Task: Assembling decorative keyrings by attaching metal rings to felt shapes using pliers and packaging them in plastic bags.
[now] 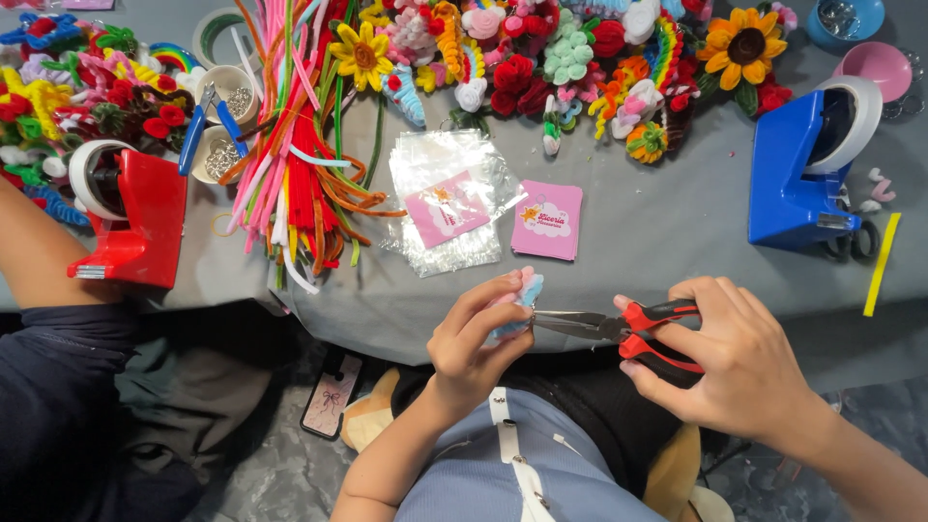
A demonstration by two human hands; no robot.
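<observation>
My left hand pinches a small fuzzy piece in pale blue and pink near the table's front edge. My right hand grips red-and-black-handled pliers, whose metal jaws point left and touch the fuzzy piece. Both hands hover over my lap, just in front of the grey table.
A bundle of coloured pipe cleaners, clear bags with a pink card, another pink card, and many fuzzy flowers lie on the table. A red tape dispenser stands left, a blue one right. Another person's arm is at left.
</observation>
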